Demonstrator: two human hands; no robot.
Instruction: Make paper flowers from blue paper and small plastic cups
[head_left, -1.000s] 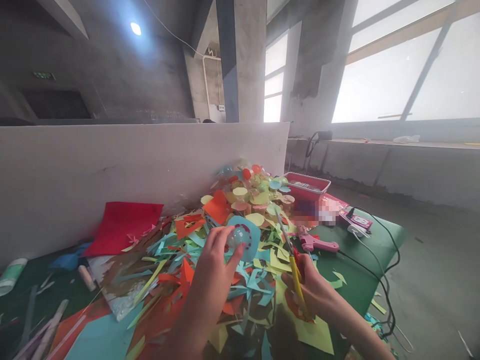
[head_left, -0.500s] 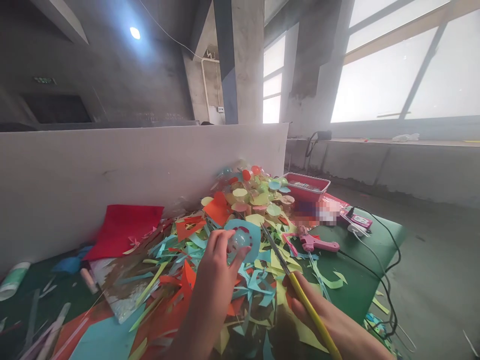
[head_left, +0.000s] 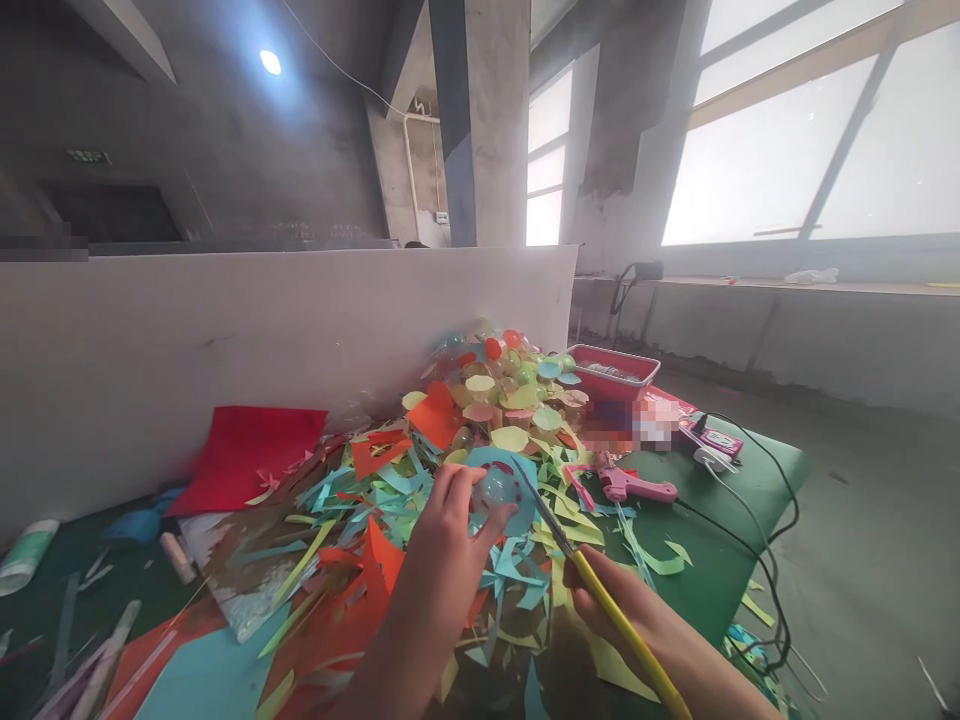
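Observation:
My left hand is closed around a clear plastic ball with dark reddish marks, pinched between thumb and fingers. A piece of light blue paper sits behind the ball and spreads out past it. In my right hand are scissors with a long yellow handle. The metal blades point up and left, their tips at the right part of the blue paper. Whether they touch or cut it I cannot tell. Beneath both hands lie many blue, orange and yellow-green paper scraps.
Behind the scraps rises a pile of clear balls with paper discs. To its right are a red basket and a pink glue gun with a cable over the green table. Red sheet lies left, before a white partition.
My left hand has moved slightly right with the ball and blue paper, bringing the paper to the scissors' tips. My right hand has barely moved.

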